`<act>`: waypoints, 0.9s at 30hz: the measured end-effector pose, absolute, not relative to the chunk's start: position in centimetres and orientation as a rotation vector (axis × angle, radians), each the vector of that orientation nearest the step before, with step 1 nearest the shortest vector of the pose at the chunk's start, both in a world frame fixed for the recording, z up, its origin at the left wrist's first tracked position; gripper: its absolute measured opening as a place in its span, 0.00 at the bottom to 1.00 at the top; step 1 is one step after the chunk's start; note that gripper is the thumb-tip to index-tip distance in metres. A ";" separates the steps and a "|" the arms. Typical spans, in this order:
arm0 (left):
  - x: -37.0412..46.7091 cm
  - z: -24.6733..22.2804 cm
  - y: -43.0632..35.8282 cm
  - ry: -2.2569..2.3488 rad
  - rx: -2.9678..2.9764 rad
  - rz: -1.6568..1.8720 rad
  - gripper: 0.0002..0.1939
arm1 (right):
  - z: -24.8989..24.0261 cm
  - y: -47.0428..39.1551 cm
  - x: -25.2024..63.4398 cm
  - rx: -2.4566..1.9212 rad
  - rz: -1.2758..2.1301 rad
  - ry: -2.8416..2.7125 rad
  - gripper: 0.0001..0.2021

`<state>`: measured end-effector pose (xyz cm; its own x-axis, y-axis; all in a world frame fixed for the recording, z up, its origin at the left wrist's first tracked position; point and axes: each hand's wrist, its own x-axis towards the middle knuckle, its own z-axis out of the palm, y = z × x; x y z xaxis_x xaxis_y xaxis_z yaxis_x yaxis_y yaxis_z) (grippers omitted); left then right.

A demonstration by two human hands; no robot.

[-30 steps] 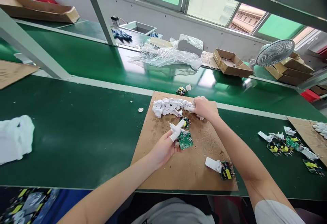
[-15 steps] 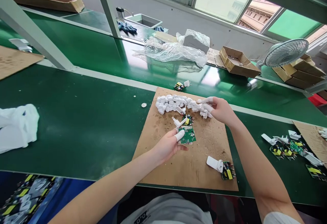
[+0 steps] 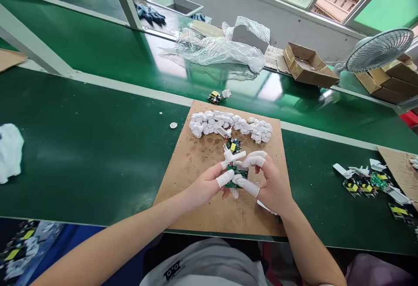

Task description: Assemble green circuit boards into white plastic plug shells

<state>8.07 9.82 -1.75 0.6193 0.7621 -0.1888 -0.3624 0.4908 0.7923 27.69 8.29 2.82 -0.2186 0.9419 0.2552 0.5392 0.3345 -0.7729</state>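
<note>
My left hand (image 3: 209,185), with white finger covers, grips a green circuit board (image 3: 242,173) by its left side. Above that board, a white plug piece (image 3: 235,156) with metal pins sticks up, joined by short wires. Covered fingers of my right hand (image 3: 269,179) close on the board's right part, thumb across its face; whether a small piece is also between them is hidden. Just beyond lies another board with a yellow component (image 3: 233,146). A row of small white lumps (image 3: 212,122) lies along the far side of the cardboard sheet (image 3: 202,210).
Near my right wrist, a white piece (image 3: 266,207) is partly hidden. Several boards with white plugs (image 3: 365,186) lie at right. One board (image 3: 214,97) sits beyond the cardboard; a small white disc (image 3: 173,125) lies left. Plastic wrap (image 3: 222,51), an open box (image 3: 308,66) and a fan (image 3: 380,51) stand farther back.
My right hand has moved from the white lumps back towards me and onto the circuit board. My left hand still holds the board. The view has shifted slightly.
</note>
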 end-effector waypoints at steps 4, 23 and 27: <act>7.9 -0.9 9.4 0.615 0.900 0.642 0.33 | 2.7 7.8 27.9 -1.378 1.122 -1.802 0.20; 7.7 -0.2 8.9 0.636 0.939 0.811 0.21 | 2.7 7.5 27.1 -1.305 1.456 -1.589 0.26; 7.3 -0.6 9.0 0.651 0.886 0.766 0.24 | 2.4 7.3 26.3 -1.243 1.603 -1.423 0.24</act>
